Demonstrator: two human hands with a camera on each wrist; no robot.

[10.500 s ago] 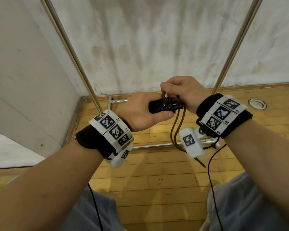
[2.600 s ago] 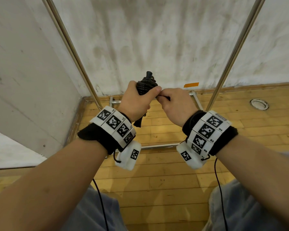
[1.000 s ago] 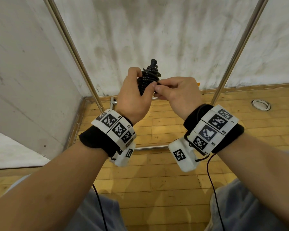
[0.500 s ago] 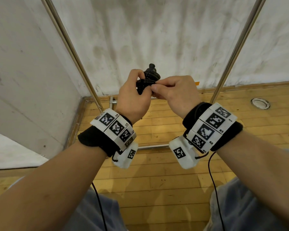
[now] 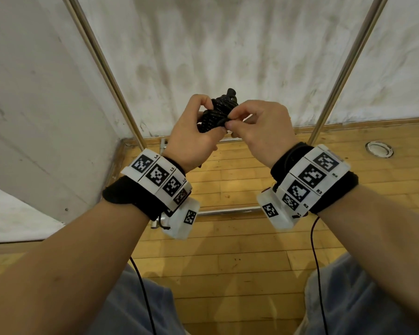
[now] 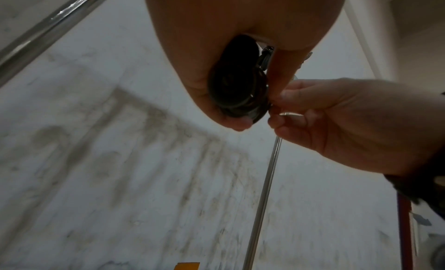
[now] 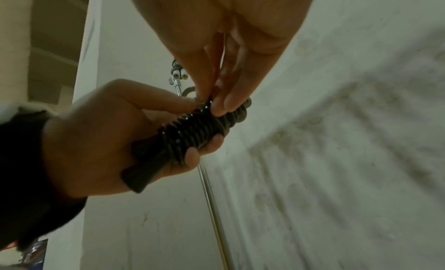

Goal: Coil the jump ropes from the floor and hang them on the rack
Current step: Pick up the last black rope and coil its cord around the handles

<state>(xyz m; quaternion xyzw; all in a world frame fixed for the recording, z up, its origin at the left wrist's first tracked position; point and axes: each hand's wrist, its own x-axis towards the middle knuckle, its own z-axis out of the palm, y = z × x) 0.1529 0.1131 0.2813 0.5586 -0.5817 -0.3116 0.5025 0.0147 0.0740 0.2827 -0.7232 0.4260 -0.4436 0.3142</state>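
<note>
A black jump rope is wound in tight turns round its own dark handles, a compact bundle held at chest height in front of the rack. My left hand grips the bundle from below, fingers curled round the handles. My right hand pinches a strand of rope near the top of the wrap between thumb and fingertips. In the left wrist view the bundle shows end-on in my palm, with the right hand beside it.
The rack's two slanted metal uprights rise either side of my hands, with base bars on the wooden floor. A stained white wall stands behind. A round metal floor fitting lies at right.
Ten seconds ago rope loops still hung loose below the handles; now all is wound up. In the last second the bundle stayed in place while my right fingers shifted on the top strand.
</note>
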